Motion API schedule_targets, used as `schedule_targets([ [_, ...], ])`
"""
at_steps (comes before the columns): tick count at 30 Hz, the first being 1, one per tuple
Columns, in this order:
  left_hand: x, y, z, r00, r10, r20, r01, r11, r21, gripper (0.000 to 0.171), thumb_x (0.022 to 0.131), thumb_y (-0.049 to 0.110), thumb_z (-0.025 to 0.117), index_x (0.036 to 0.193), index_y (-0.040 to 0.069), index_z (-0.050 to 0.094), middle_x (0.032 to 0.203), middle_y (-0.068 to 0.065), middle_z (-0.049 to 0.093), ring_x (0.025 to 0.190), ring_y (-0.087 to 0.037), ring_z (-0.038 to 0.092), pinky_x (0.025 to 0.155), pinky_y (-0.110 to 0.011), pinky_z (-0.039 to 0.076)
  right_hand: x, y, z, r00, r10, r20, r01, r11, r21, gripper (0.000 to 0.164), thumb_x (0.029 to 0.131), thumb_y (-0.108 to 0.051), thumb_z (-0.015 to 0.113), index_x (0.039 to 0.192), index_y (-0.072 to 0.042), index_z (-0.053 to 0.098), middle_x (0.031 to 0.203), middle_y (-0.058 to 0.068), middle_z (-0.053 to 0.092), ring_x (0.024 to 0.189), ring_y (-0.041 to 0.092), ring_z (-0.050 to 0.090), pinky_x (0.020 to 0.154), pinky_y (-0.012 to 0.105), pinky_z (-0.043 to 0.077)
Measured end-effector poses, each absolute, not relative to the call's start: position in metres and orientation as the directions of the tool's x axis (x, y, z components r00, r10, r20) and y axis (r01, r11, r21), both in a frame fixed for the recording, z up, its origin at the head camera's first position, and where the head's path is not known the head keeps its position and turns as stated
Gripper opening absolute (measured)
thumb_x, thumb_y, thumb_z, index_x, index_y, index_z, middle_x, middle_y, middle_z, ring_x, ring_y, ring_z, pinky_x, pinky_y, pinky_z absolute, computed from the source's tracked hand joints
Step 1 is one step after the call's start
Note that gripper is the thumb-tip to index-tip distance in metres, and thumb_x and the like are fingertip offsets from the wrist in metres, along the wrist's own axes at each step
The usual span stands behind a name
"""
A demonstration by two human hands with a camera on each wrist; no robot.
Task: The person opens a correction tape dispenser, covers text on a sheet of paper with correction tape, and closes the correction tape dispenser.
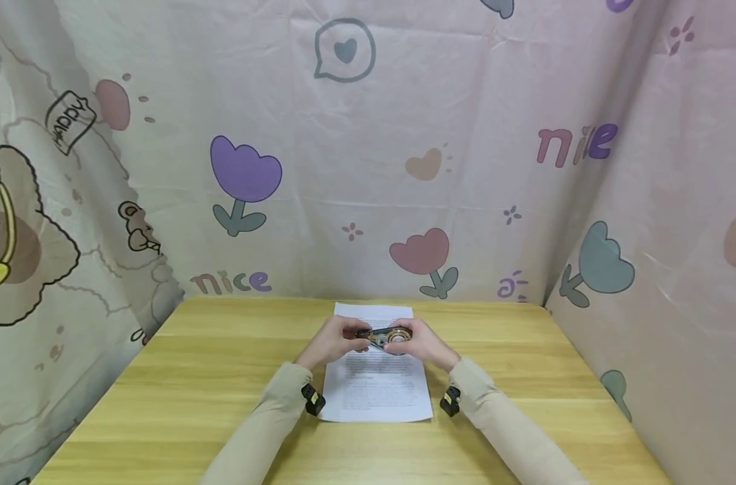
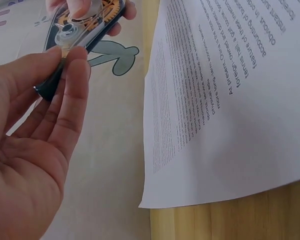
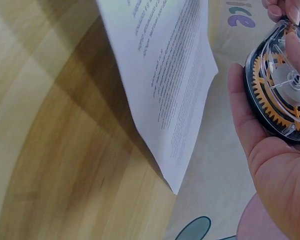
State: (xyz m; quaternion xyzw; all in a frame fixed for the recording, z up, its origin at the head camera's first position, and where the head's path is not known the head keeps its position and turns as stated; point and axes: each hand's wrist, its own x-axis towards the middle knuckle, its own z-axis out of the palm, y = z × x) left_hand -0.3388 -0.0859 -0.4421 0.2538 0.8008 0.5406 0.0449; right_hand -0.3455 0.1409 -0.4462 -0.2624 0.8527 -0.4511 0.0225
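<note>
Both hands hold a correction tape dispenser [image 1: 380,339] above a printed sheet of paper [image 1: 377,394]. The dispenser has a dark rim and a clear cover, with orange gears [image 3: 265,92] and a pale spool showing through. My left hand [image 1: 336,340] pinches its narrow dark end between thumb and fingers, seen close up in the left wrist view. On the opposite side, my right hand [image 1: 427,343] grips the wide round body, the fingers behind it and the thumb over the clear face. The tape tip is hidden by the left fingers.
The sheet lies on a yellow wooden table [image 1: 222,377], its long sides running away from me. A patterned cloth [image 1: 344,168] hangs behind the table and on both sides. Each wrist carries a small black camera [image 1: 313,399].
</note>
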Motion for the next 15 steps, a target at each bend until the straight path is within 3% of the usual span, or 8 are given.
schedule_targets([
  [9, -0.336, -0.088, -0.444, -0.889, 0.422, 0.175, 0.324, 0.312, 0.893, 0.027, 0.078, 0.005, 0.069, 0.105, 0.005, 0.067, 0.091, -0.007, 0.066, 0.074, -0.017, 0.064, 0.065, -0.028, 0.054, -0.346, 0.137, -0.447, -0.857, -0.487, 0.168, -0.405, 0.436, -0.804, 0.028, 0.074, -0.025, 0.075, 0.097, -0.016, 0.063, 0.091, 0.0, 0.062, 0.081, 0.016, 0.058, 0.072, 0.029, 0.05],
  [15, -0.336, -0.086, -0.446, -0.897, 0.411, 0.163, 0.321, 0.353, 0.879, 0.026, 0.079, 0.006, 0.069, 0.104, 0.007, 0.067, 0.09, -0.004, 0.066, 0.074, -0.014, 0.064, 0.065, -0.028, 0.054, -0.331, 0.134, -0.429, -0.854, -0.497, 0.154, -0.384, 0.402, -0.831, 0.027, 0.077, -0.015, 0.072, 0.1, -0.005, 0.062, 0.091, 0.009, 0.062, 0.081, 0.025, 0.058, 0.069, 0.03, 0.05],
])
